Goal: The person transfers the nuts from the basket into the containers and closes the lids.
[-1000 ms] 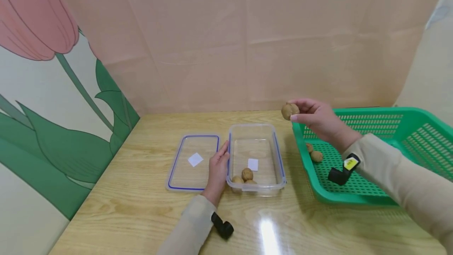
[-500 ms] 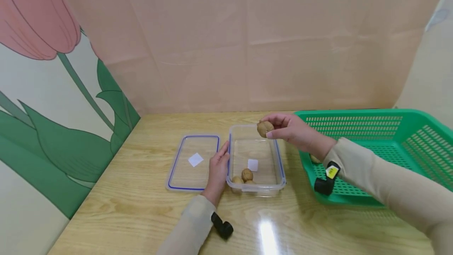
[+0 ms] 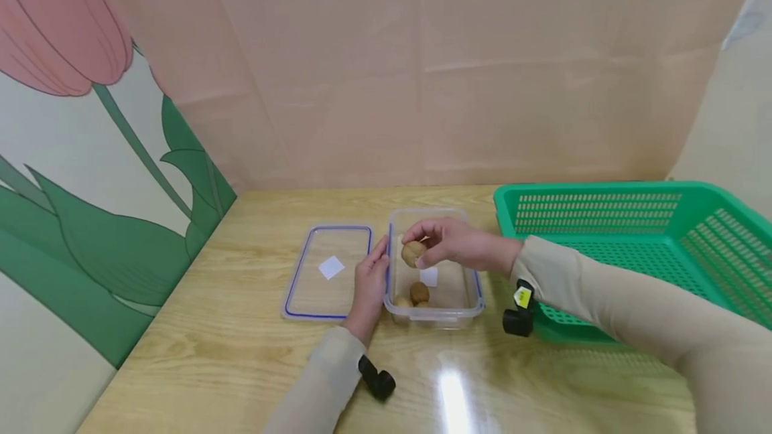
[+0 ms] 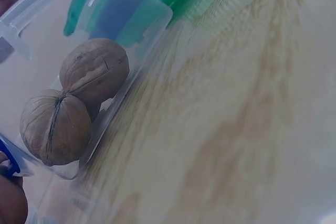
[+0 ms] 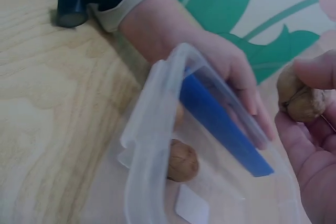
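Note:
My right hand (image 3: 457,245) pinches a walnut (image 3: 413,254) between thumb and fingers, over the clear plastic food container (image 3: 434,314). The right wrist view shows this held walnut (image 5: 299,95) close up, above the rim. Along the container's left side rests my left hand (image 3: 369,286), its fingers fairly straight against the wall. Several walnuts (image 3: 419,293) lie at the container's near end; the left wrist view looks at a pair of walnuts (image 4: 94,72) through the clear wall. A small white square (image 3: 429,277) is on the container's bottom.
The container's blue-edged lid (image 3: 313,293) lies flat on the wooden table (image 3: 211,327), left of my left hand. A green slotted basket (image 3: 597,187) stands at the right, partly hidden by my right sleeve (image 3: 633,310). Behind the table hangs a pinkish sheet (image 3: 416,86).
My right hand has carried the walnut left and down, from the basket's left edge to over the container. The left hand stays at the container's side.

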Tool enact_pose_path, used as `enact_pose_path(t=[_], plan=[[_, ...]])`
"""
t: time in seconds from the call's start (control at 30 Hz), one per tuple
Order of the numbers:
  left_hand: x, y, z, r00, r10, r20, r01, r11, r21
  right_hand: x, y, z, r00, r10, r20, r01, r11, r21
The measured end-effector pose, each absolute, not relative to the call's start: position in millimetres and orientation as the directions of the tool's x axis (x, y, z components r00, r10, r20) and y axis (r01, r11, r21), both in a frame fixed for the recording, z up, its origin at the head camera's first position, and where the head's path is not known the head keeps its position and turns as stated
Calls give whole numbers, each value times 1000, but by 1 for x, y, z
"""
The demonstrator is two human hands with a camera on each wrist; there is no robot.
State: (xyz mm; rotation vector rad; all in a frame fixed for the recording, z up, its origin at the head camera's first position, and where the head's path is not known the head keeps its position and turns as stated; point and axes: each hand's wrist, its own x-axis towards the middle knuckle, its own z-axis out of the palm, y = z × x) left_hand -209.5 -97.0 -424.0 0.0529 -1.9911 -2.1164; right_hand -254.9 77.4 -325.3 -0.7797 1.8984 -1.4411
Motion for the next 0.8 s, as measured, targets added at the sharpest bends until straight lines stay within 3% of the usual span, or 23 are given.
enact_pose_path(t=[0.23, 0.8], plan=[[-199, -96, -404, -975, -183, 128, 137, -38, 990, -254, 71, -326, -552, -804, -222, -144, 354, -924], [-208, -96, -423, -967, -211, 145, 159, -53, 986, -262, 62, -340, -340, -881, -327, -344, 441, -829]])
